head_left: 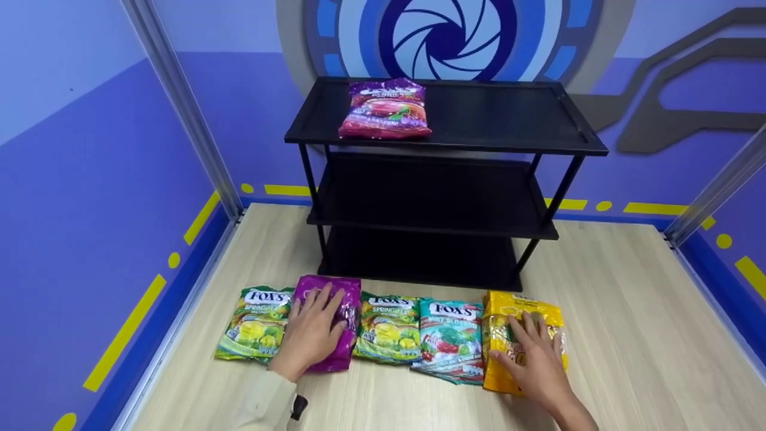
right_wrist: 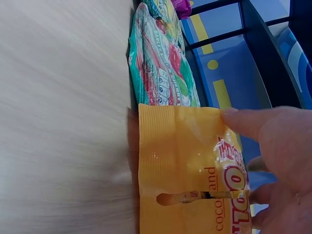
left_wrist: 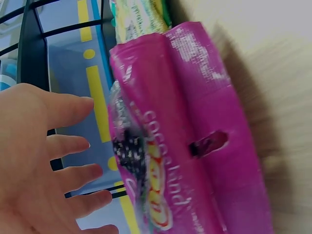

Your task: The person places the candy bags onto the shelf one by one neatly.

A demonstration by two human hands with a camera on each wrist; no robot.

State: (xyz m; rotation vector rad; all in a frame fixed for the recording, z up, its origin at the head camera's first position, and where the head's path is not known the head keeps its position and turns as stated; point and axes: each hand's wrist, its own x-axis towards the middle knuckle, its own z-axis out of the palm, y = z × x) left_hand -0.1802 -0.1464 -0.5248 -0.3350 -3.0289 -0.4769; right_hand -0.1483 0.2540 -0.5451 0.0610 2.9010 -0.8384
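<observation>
My left hand point(head_left: 312, 336), fingers spread, is over a purple candy bag point(head_left: 343, 353) in the head view. The left wrist view shows that hand point(left_wrist: 44, 161) beside the bag's point(left_wrist: 183, 131) printed face, fingers fairly straight. At the right end of the row, my right hand point(head_left: 535, 362) lies over a yellow candy bag point(head_left: 501, 383) with extended fingers. Seen from the right wrist, the thumb of this hand point(right_wrist: 285, 161) is right at the edge of the yellow bag point(right_wrist: 190, 151). Part of each bag's front is hidden under the hand.
Green Fox's bags lie left point(head_left: 254, 326) and right point(head_left: 389, 329) of the purple one, then a teal Fox's bag point(head_left: 453, 341). Behind them stands a black three-tier shelf point(head_left: 497, 114) with a red-purple bag point(head_left: 386, 111) on top. Walls enclose the wooden table point(head_left: 634, 335).
</observation>
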